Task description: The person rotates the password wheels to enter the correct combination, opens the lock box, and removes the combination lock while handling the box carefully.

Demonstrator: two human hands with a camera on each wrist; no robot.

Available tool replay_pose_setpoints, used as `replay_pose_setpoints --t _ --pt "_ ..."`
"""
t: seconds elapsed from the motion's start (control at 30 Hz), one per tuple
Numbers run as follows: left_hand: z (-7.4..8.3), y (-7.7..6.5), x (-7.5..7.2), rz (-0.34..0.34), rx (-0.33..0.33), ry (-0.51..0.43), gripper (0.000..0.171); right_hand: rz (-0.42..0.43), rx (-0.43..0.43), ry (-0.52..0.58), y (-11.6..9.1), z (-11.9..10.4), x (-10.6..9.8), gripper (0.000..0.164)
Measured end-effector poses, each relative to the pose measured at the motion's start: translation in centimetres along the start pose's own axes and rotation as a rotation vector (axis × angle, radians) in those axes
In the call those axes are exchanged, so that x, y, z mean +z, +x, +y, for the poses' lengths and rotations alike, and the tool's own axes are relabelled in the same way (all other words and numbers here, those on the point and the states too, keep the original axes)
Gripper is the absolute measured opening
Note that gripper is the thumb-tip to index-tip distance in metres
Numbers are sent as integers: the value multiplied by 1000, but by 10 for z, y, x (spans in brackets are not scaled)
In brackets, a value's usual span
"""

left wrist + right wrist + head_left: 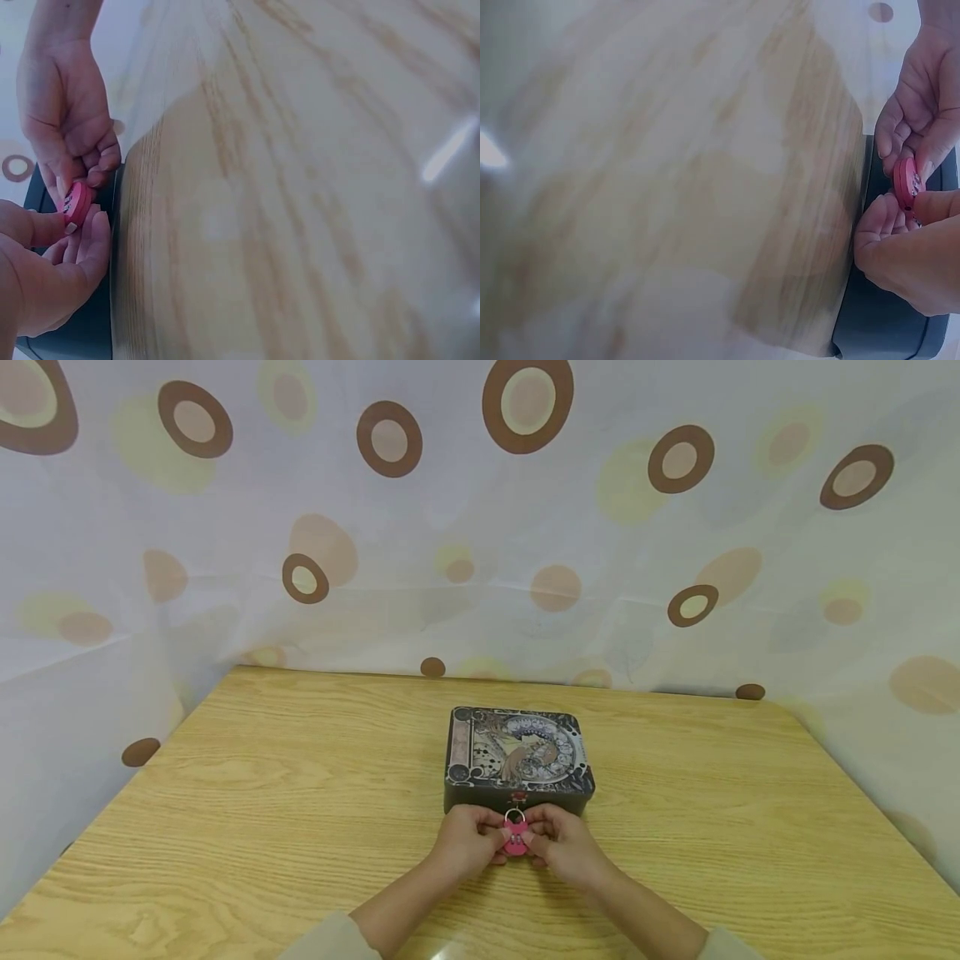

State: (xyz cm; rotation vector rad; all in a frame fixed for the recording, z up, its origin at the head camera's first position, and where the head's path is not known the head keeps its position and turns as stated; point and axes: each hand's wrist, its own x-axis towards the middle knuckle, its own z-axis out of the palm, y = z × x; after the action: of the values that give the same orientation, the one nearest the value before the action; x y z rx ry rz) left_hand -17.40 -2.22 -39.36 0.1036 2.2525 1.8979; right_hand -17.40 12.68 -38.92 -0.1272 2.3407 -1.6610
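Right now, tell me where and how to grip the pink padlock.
The pink padlock is likely best pinched by its side edges, coming from the near side, one hand per edge. Its dials face up and its shackle points toward the box, so both stay uncovered. The left hand and right hand pinch it there.

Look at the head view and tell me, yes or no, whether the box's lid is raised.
No, the lid lies flat on the box, with its printed picture facing up.
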Motion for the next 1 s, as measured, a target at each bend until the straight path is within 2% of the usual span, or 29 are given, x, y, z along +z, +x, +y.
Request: replay_pose_setpoints --t 0.3,0.83,1.0 --pt "1 0 0 -1 1 6 14 1 -1 -14 1 1 1 24" --pt "2 1 -1 -7 -6 14 15 -42 21 42 1 1 -2 29" --pt "1 1 -1 -8 -10 11 15 -29 24 48 1 0 -1 29"
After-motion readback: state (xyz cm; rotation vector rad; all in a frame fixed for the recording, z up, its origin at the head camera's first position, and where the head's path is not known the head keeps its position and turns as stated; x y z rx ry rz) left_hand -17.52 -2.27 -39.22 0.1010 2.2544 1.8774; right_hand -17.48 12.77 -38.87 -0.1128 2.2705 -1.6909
